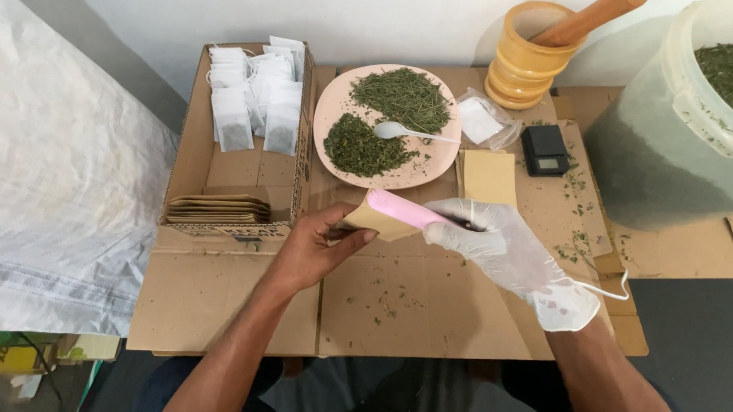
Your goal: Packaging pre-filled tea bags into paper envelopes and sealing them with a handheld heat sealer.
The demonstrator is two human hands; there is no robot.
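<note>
1. The small kraft paper pouch is held at its left edge by the bare left hand, thumb and fingers pinched together on it, above the flattened cardboard sheet.
2. The pink handheld sealer is gripped by the gloved right hand, fingers closed around its body; its tip is laid across the upper edge of the pouch. A white cord trails from the right wrist area.
3. For a clean seal, the pouch edge is best kept flat and taut, and the sealer drawn along it evenly; this is a judgement, as the contact line itself is partly hidden by the tool.
4. Loose herb fragments on the cardboard should be kept out of the seam.
5. Just behind the hands, a pink plate carries two heaps of dried green herb and a white spoon.
6. A cardboard box at left holds white filter sachets and stacked kraft pouches.
7. A spare kraft pouch, a small black scale, a wooden mortar with pestle and a large herb-filled tub are located at right.
</note>
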